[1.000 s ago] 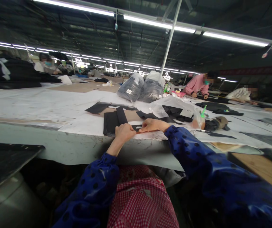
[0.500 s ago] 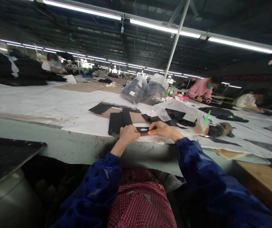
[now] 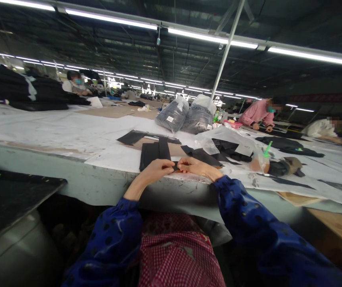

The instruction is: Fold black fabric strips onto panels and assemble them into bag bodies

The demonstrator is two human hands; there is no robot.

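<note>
At the table's near edge, my left hand [image 3: 156,169] and my right hand [image 3: 196,166] almost meet, fingers closed in a pinch. Between the fingertips shows a small black fabric piece [image 3: 175,166], mostly covered by the fingers. Just beyond my left hand lies a flat black panel [image 3: 149,154], with a black strip [image 3: 164,148] across its right side. Brown card [image 3: 177,150] shows behind my hands. Another dark flat piece [image 3: 132,137] lies farther back, and black fabric pieces [image 3: 204,155] lie beyond my right hand.
Two filled plastic bags [image 3: 199,113] stand at the back of the white-covered table [image 3: 54,131]. To the right are clear plastic sheeting [image 3: 211,137] and a bottle with a green straw [image 3: 260,163]. A co-worker in a pink top [image 3: 259,113] bends over the table farther right.
My right hand has come closer to my left, and both now cover most of the black piece, whose slot showed earlier. My left wrist has swung left. The view has shifted slightly.
</note>
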